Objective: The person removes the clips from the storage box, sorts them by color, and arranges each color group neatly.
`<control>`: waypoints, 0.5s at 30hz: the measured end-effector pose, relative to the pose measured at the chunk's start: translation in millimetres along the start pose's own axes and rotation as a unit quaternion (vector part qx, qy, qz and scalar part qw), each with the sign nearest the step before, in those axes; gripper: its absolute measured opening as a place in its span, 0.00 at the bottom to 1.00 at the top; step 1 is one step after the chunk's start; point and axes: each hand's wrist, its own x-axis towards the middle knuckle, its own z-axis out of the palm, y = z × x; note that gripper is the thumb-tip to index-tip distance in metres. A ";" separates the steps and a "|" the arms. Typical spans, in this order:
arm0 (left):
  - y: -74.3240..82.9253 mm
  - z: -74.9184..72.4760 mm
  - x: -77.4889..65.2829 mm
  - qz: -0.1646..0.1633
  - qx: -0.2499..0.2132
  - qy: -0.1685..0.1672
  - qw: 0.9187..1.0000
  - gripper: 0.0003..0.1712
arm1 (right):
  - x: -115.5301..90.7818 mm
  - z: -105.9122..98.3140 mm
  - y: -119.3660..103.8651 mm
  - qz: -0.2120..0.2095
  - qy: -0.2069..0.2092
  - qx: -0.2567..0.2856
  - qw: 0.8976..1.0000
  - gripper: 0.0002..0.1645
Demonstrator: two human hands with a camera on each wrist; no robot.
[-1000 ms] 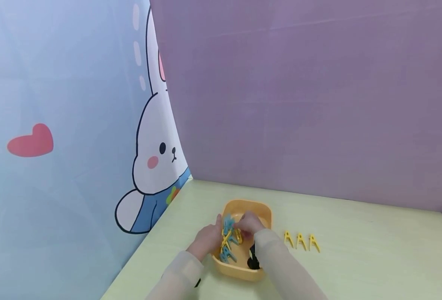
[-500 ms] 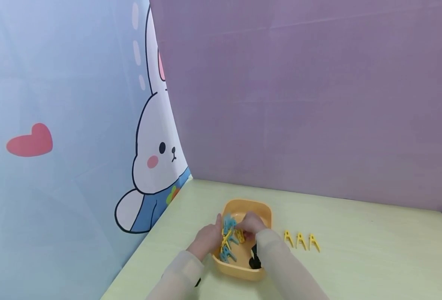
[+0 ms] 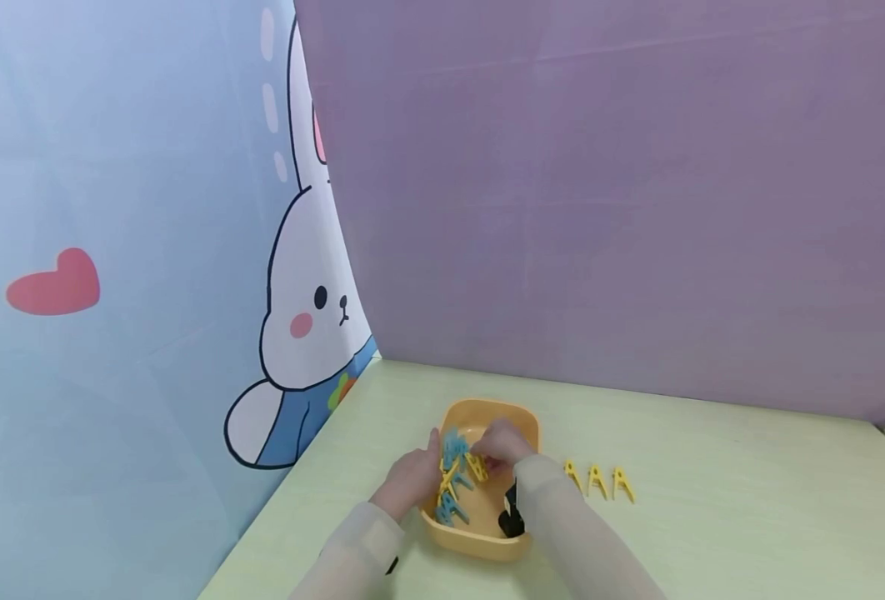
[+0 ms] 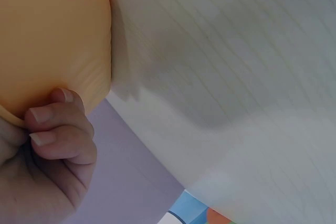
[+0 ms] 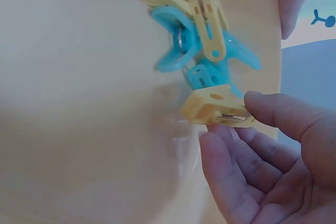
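Note:
In the head view an orange plastic tub [image 3: 480,546] stands on the table, with several blue and yellow clothespins heaped along its left side. My left hand [image 3: 416,477] grips the tub's left rim; in the left wrist view its fingers [image 4: 63,142] curl against the outer wall. Inside the tub my right hand [image 3: 504,442] pinches a yellow clothespin [image 5: 218,107] between thumb and fingertips. Right beside that clothespin, in the right wrist view, lie blue clothespins [image 5: 178,40] and another yellow clothespin [image 5: 207,19], overlapping one another.
Right of the tub, three yellow clothespins [image 3: 596,481] lie in a row on the pale table [image 3: 750,500]. A black device [image 3: 512,521] shows at the right sleeve, over the tub. A purple backdrop [image 3: 607,208] and a rabbit-printed panel [image 3: 150,375] enclose the table.
The yellow clothespin in my right hand has tilted slightly within the tub. My left hand keeps its grip on the rim. The whole head view has shifted a little.

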 end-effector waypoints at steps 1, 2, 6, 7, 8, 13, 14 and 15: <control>-0.3 0.4 0.3 0.000 -0.001 0.000 1.000 0.38 | -1.0 -0.9 -1.7 -0.002 -0.004 0.003 1.000 0.27; -0.6 0.6 0.8 0.000 -0.002 0.000 1.000 0.38 | -2.1 -1.8 -3.7 -0.001 -0.008 0.005 1.000 0.27; -1.8 1.3 3.0 0.006 0.011 0.003 1.000 0.38 | -6.6 -5.8 -12.0 -0.005 -0.018 0.013 1.000 0.22; -1.9 1.2 3.2 0.007 0.014 0.005 1.000 0.38 | -7.6 -6.8 -13.9 -0.006 -0.019 0.016 1.000 0.19; -2.0 1.3 3.4 0.008 0.017 0.006 1.000 0.38 | -8.4 -7.7 -15.5 -0.006 -0.019 0.018 1.000 0.16; -1.9 1.1 2.7 0.008 0.015 0.006 1.000 0.38 | -12.6 -12.5 -21.6 -0.008 -0.025 0.030 0.999 0.09; -1.9 1.2 2.6 0.007 0.014 0.005 1.000 0.38 | -13.3 -13.6 -22.8 -0.011 -0.027 0.032 0.999 0.09; -1.8 0.7 2.1 0.004 0.013 0.004 1.000 0.38 | -13.8 -14.8 -24.1 -0.015 -0.029 0.034 0.999 0.09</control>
